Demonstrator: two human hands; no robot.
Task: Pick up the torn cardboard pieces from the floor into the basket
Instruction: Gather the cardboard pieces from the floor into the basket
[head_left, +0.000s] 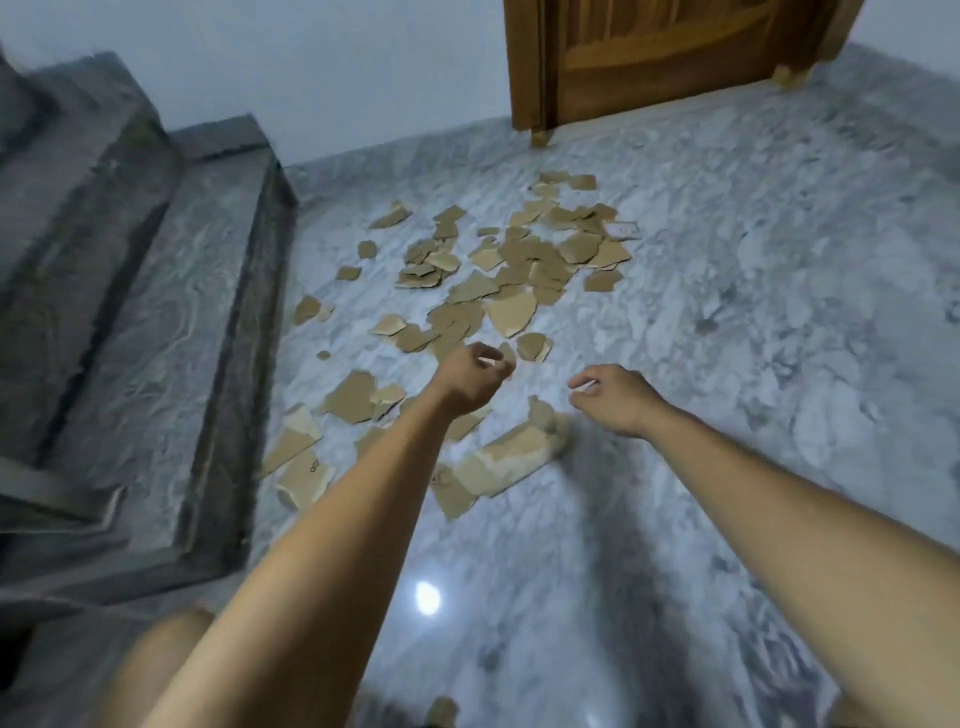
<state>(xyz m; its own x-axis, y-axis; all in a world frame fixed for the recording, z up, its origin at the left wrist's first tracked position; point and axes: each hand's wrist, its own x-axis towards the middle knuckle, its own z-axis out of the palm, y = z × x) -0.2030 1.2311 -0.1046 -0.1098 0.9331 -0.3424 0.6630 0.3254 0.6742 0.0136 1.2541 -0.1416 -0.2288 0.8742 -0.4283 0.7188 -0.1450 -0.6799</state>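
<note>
Several torn brown cardboard pieces lie scattered over the grey marble floor, from near the stairs to the middle of the room. A long torn strip lies nearest, between my two forearms. My left hand hovers above the pieces with its fingers loosely curled and nothing visible in it. My right hand is stretched out beside it, fingers curled and apart, holding nothing. No basket is in view.
Grey stone stairs rise on the left, their lowest step close to the pieces. A wooden door stands closed at the far wall. One stray cardboard piece lies at the bottom edge near my knee.
</note>
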